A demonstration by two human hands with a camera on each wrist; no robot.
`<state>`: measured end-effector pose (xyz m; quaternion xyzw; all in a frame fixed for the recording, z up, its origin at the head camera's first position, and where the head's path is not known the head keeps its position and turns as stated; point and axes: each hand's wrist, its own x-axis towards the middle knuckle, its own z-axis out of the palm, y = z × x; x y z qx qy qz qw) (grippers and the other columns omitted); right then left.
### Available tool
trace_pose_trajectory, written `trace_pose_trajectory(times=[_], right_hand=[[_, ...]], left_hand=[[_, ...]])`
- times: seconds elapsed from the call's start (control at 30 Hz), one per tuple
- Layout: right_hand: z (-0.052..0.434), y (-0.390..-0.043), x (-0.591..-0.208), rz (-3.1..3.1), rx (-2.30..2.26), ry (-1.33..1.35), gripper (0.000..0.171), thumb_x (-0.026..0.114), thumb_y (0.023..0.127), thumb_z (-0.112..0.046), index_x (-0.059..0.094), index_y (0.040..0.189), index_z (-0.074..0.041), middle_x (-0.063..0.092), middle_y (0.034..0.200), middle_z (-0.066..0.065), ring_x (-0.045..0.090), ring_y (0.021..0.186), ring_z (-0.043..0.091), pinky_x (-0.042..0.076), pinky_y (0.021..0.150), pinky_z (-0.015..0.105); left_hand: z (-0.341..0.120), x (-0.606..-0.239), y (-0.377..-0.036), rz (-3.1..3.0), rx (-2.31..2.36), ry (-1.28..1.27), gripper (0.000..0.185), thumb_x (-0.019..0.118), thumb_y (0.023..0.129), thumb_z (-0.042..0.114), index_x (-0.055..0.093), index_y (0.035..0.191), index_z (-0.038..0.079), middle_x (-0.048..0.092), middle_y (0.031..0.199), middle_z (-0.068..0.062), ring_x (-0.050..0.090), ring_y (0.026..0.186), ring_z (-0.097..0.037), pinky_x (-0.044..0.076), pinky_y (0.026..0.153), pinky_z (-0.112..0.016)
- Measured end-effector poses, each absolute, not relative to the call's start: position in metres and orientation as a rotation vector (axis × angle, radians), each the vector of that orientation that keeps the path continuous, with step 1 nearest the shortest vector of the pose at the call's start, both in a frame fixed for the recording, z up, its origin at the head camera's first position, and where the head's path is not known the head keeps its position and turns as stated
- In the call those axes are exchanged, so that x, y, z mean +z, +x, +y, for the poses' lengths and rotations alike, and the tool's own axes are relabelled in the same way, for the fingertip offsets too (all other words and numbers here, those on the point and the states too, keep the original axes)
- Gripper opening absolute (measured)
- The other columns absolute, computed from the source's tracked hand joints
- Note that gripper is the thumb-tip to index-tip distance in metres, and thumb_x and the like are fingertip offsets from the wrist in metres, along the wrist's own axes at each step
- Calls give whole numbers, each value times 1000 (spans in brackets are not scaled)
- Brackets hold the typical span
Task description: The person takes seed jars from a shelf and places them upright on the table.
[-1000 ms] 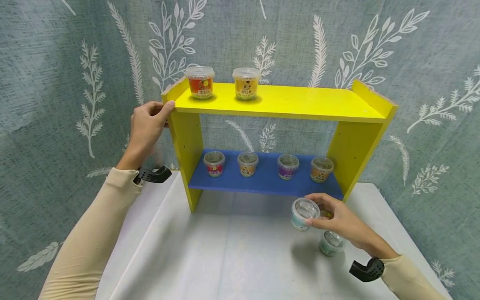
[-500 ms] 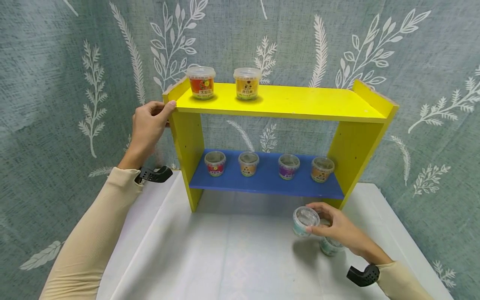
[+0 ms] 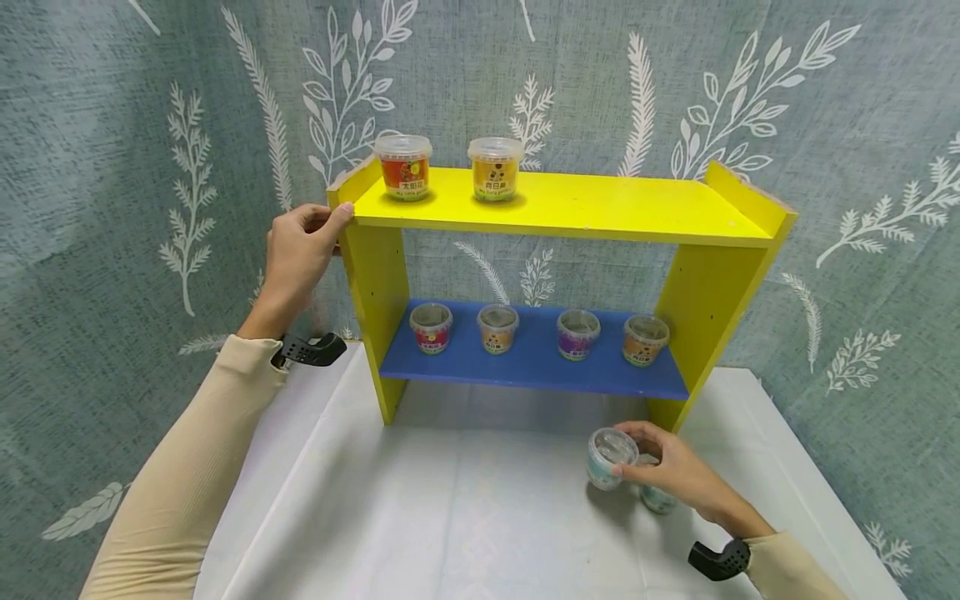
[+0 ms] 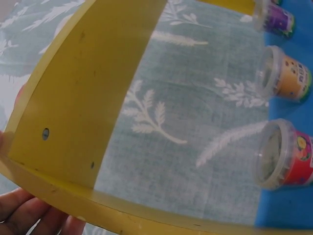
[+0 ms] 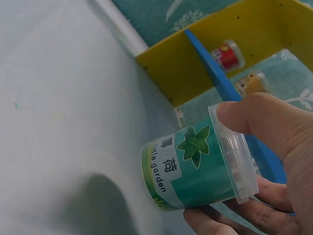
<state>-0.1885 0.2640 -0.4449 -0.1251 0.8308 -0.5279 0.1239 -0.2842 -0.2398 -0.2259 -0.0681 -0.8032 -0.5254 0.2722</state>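
Observation:
Between thumb and fingers, my right hand (image 3: 670, 468) holds a small clear-lidded plastic tub (image 5: 195, 166) with a teal label and green leaves. The tub is just above the white table, its shadow close beneath. A second teal tub (image 3: 658, 499) stands on the table, partly hidden under that hand. My left hand (image 3: 298, 254) grips the upper left corner of a two-tier shelf (image 3: 607, 200), yellow on top with a blue lower board. In the left wrist view its fingers (image 4: 34, 215) lie under the yellow side panel.
A red-label tub (image 3: 406, 177) and a yellow-label tub (image 3: 496, 175) stand on the top tier. The blue board (image 3: 517, 372) bears a row of several tubs, including a purple one (image 3: 577, 340). Patterned green cloth (image 3: 585, 92) hangs behind and on both sides.
My right hand has lowered the teal tub toward the table, away from the blue board and slightly nearer to me. The left hand stays on the shelf corner.

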Motion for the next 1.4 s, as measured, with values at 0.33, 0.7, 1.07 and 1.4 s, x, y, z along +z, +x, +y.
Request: trace_pose_trajectory(times=[0.33,0.7,1.07,1.4], right_hand=[[265,-192,-452,2426,-1507,-332,69,83,90,-30,49,145,-3,60,133,16,59,123,34,58,84,33],[264,-194,-453,2594,-1388,-466,68,86,86,-33,56,139,-1,61,131,14,62,122,34,56,96,38],[264,-195,-454,2819,-1140,-582,68,88,81,-46,65,133,-9,67,128,5,62,116,30,51,94,57],[264,-196,-457,2848,-997,-627,71,86,82,-47,65,135,-6,66,133,14,60,123,39,50,97,60]], left_hand=[[-239,-227,-285,-2150,-1430,-187,59,65,97,53,69,125,1,68,108,-3,66,89,-11,56,77,-20],[-239,-227,-285,-2147,-1430,-191,57,65,98,52,69,123,1,68,106,-1,66,88,-9,56,76,-19],[-239,-226,-285,-2140,-1426,-188,57,66,98,52,69,122,1,68,105,-1,66,89,-11,55,76,-18],[-238,-226,-284,-2133,-1421,-199,55,65,99,50,69,123,0,68,106,-2,66,88,-10,55,75,-18]])
